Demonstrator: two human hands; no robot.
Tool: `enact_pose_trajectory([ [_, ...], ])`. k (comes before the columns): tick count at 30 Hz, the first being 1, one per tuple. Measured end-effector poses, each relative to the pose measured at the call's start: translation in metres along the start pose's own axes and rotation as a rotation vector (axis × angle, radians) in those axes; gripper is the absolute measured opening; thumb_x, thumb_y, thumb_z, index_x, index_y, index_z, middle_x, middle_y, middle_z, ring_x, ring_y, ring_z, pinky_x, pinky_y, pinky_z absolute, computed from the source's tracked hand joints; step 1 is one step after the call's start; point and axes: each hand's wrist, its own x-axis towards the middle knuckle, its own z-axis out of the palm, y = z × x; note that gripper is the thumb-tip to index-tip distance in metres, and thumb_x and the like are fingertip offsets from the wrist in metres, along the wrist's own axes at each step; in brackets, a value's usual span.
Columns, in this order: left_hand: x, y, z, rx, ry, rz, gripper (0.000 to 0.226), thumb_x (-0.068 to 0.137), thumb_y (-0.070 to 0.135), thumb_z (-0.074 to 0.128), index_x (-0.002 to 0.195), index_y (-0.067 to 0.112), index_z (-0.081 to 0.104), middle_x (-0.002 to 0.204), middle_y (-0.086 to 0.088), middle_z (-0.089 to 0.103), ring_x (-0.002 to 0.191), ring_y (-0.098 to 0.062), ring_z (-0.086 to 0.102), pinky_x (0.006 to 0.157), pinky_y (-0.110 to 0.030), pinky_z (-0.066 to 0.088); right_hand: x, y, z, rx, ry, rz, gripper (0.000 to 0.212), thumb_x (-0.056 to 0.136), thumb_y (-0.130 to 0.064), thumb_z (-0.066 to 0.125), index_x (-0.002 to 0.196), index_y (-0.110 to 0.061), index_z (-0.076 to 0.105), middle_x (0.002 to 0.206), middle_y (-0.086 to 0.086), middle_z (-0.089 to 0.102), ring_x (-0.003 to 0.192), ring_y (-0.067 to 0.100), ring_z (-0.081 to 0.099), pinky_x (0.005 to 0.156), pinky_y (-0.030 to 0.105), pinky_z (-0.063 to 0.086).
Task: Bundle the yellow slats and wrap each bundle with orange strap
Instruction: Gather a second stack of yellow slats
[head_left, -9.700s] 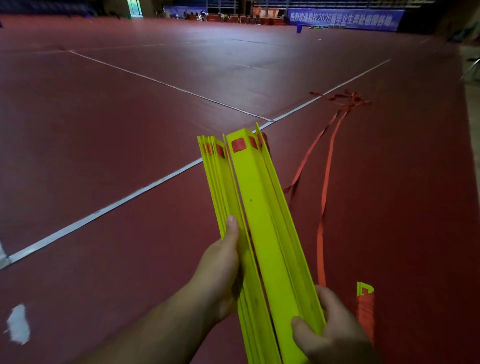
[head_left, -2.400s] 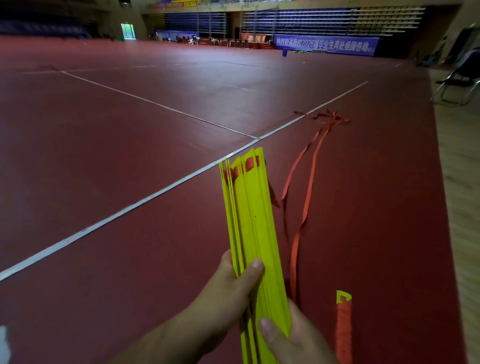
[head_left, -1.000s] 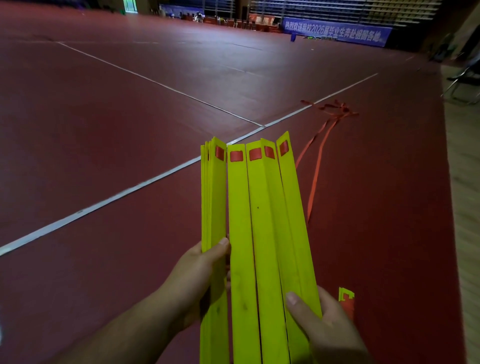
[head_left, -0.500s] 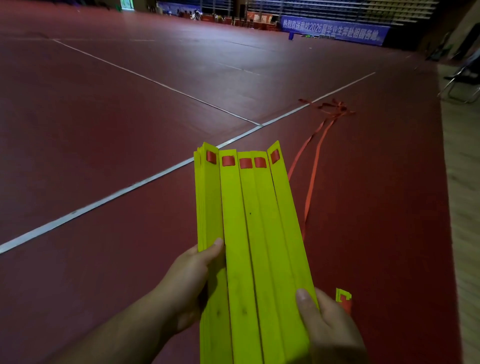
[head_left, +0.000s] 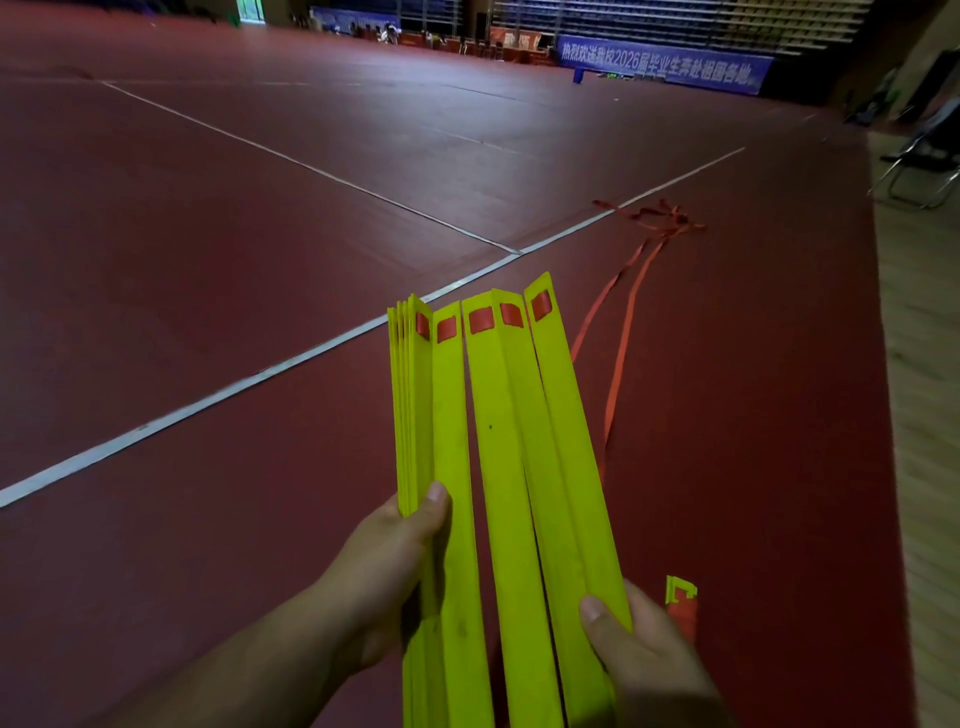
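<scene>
1. The yellow slats (head_left: 498, 467) are held out in front of the body, above the red floor (head_left: 208, 260), with their far ends pointing away. A tight pack is seen edge-on at the left, and several slats are spread flat to its right. A red patch is shown near each far end.
2. The left hand (head_left: 384, 566) is closed round the tight pack. The thumb is pressed on top and the fingers are hidden beneath. This pack is probably being kept apart from the loose slats.
3. The right hand (head_left: 639, 654) is wrapped about the outermost slat, thumb laid on its face, so that the spread part is supported.
4. The fan is judged to serve sorting or squaring-up before a bundle is closed.
5. The orange strap (head_left: 618, 364) is left loose on the floor beyond the slats, well apart from both hands, and runs back to a tangle near the white line (head_left: 260, 371). No wrapping is yet begun.
6. A small yellow-and-orange piece (head_left: 680, 603) lies on the floor and is seen just beside the right hand; its nature cannot be told.
</scene>
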Motion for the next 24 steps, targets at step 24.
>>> enact_pose_trajectory([
  [24,-0.012,-0.008,0.015,-0.233,-0.187,-0.163,0.039,0.093,0.022,0.049,0.121,0.001,0.066,0.110,-0.028,0.071,0.098,-0.042,0.070,0.087,-0.052,0.057,-0.004,-0.009,0.004,-0.119,-0.101,-0.019,0.014,0.090,-0.028,0.065,0.095,-0.040,0.068,0.089,-0.020,0.075,0.087,0.002,0.070,0.088,0.031,0.054],
])
